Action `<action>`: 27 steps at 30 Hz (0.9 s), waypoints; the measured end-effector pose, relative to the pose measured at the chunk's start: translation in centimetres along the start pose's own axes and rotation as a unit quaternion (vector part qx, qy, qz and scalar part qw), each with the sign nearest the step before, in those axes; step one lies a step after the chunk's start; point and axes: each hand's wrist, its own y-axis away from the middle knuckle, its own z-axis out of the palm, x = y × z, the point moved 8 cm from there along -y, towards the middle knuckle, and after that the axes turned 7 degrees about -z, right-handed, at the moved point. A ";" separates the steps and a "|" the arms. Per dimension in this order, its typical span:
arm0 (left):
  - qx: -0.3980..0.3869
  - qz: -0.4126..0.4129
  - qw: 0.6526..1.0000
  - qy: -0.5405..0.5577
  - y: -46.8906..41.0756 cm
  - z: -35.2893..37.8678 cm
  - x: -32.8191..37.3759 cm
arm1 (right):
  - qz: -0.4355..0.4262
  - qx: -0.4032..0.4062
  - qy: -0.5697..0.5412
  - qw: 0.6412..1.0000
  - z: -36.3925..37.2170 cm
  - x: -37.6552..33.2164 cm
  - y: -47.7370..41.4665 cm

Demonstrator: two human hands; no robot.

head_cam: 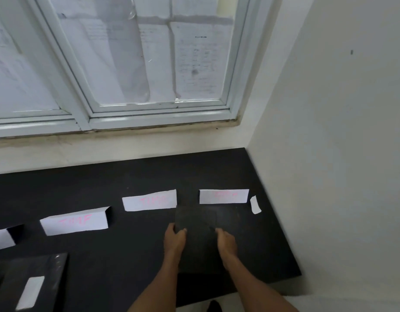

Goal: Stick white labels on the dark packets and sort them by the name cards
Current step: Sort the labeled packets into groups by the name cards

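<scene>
The left hand (174, 240) and right hand (226, 243) pinch the dark packet (198, 221), judged light and limp: support both side edges.

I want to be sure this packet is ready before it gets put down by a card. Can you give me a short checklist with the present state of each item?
1. Grip: the left hand and the right hand both hold the dark packet at its near edge: ok.
2. Label on it: no white label shows on the face in view: not ok.
3. Target card: the pink writing on the middle card and the right card is blurred: cannot tell.
4. Spare label: a small white slip lies on the table, to the right of the right card: ok.
5. Finished example: the lower-left packet bears a white label: ok.
</scene>
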 end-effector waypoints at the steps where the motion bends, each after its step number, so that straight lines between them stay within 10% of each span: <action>1: -0.018 0.010 0.999 0.034 -0.1 1.6 1.2 | -0.013 0.023 -0.016 1.000 -1.5 -0.9 -0.9; 8: -0.040 0.001 0.980 0.196 -1.9 8.5 8.1 | -0.133 0.116 0.087 0.980 -11.6 -7.1 -8.0; 16: -0.035 -0.001 0.981 0.191 -4.0 10.9 10.1 | -0.128 -0.006 0.344 0.930 -13.9 -7.3 -15.4; 27: -0.013 -0.005 0.981 0.195 -4.4 10.0 10.0 | -0.196 0.101 0.294 0.930 -16.0 -8.3 -17.5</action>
